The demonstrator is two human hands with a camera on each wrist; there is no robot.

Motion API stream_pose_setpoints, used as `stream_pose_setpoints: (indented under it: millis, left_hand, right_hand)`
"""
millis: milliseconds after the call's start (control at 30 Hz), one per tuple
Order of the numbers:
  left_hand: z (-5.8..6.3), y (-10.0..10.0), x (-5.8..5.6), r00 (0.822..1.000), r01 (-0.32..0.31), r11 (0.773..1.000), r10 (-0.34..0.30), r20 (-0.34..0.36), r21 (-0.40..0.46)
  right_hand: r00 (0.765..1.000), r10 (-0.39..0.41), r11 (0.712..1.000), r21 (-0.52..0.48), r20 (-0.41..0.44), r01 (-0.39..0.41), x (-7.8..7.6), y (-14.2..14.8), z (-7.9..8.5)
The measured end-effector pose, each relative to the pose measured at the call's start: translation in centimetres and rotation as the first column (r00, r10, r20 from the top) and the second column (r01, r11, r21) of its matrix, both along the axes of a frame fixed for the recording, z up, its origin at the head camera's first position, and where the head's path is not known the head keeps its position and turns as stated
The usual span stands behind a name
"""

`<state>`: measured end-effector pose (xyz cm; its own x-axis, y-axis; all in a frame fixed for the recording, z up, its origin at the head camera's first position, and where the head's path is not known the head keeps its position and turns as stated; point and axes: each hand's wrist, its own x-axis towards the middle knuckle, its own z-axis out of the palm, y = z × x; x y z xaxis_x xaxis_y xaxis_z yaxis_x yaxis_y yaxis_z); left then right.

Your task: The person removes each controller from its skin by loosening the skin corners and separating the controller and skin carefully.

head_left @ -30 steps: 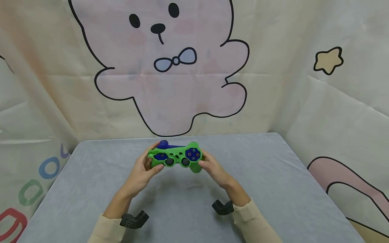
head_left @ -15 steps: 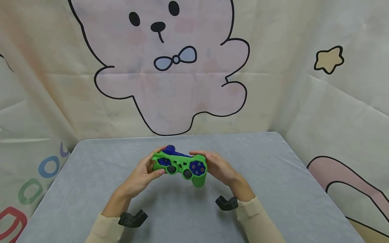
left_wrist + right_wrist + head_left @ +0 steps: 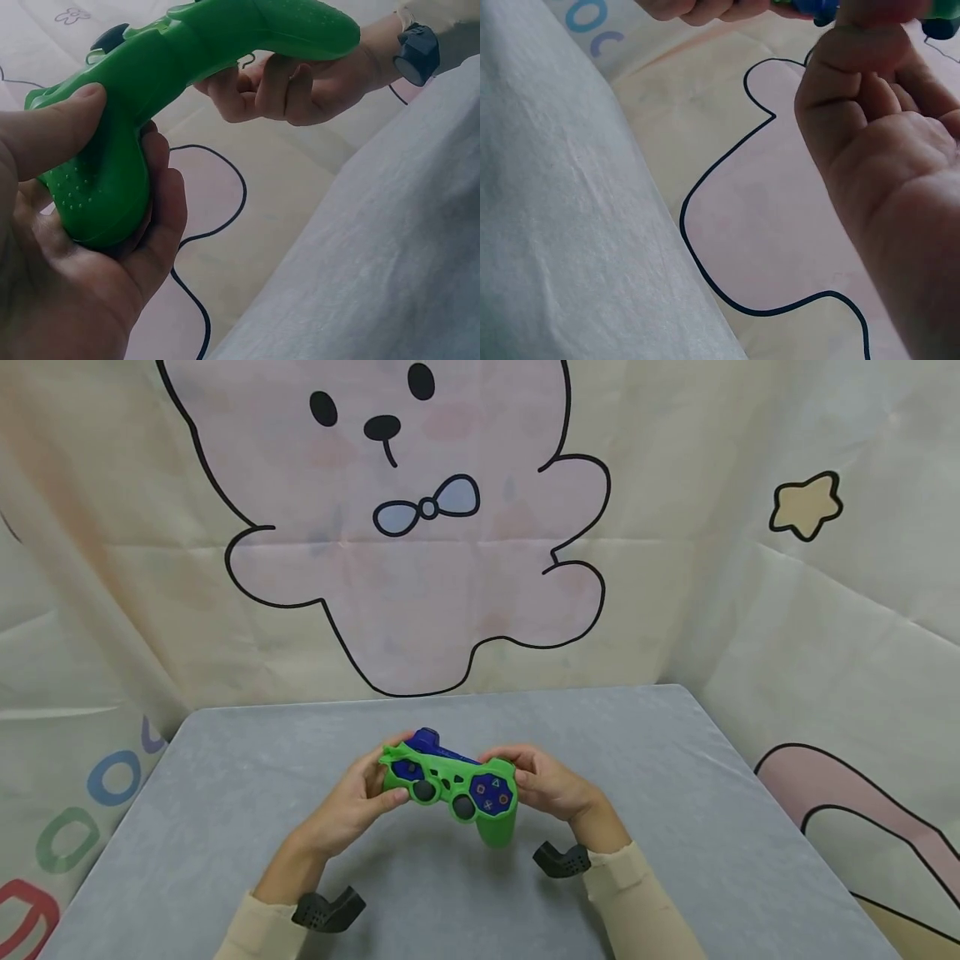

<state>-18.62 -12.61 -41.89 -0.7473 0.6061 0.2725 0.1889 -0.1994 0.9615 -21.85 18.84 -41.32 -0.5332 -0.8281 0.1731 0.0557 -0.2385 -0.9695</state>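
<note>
Over the middle of the grey-blue tablecloth, I see the person's left hand wrapped round the left grip of a dark-blue game controller dressed in a green silicone cover, the thumb pressed along the front and the other fingers curled behind. I take this hand for the anchor, since the grip sits deep in its palm. The right hand looks lighter in its hold: its fingers bend in at the upper right edge and seem to pinch the cover there, though the exact contact is hidden from me. The controller is between the two hands, lifted off the cloth, right end lower, its black thumbsticks facing the head camera; I judge that this tilt puts the top edge within easy reach. Along that edge the dark-blue shell shows bare, and the cover bunches at the upper left corner, so I read the fit as uneven. Farther out, a black camera mount sits by each cream sleeve, angled inward, presumably to watch the fingers. Beyond the table hangs a backdrop printed with a pink bear.
</note>
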Motion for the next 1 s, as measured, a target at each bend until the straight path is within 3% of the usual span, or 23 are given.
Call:
stream_pose_setpoints:
  millis: [167,333,467,733,1000]
  left_hand:
    - [-0.2,0.1,0.1,1.000,0.021,1.000,-0.021,0.005,-0.013]
    - [-0.2,0.0,0.2,0.999,0.049,0.998,-0.048,0.015,-0.043]
    - [0.0,-0.2,0.1,0.997,0.078,0.995,-0.079,-0.001,-0.068]
    - [0.4,-1.1,0.1,0.995,0.099,0.991,-0.101,-0.011,-0.095]
    - [0.8,-0.8,-0.1,0.982,0.183,0.980,-0.185,-0.027,-0.080]
  right_hand:
    - [0.998,0.062,0.998,0.027,0.002,-0.062,0.0,-0.1,-0.3]
    - [0.986,0.160,0.987,0.010,-0.049,-0.160,-0.2,-0.3,-0.5]
    - [0.974,0.214,0.975,-0.049,-0.076,-0.218,-0.2,-0.7,-0.8]
    - [0.969,0.239,0.953,-0.173,-0.067,-0.247,0.0,-1.9,-1.3]
    - [0.929,0.371,0.899,-0.244,-0.011,-0.362,-0.2,-2.3,-2.0]
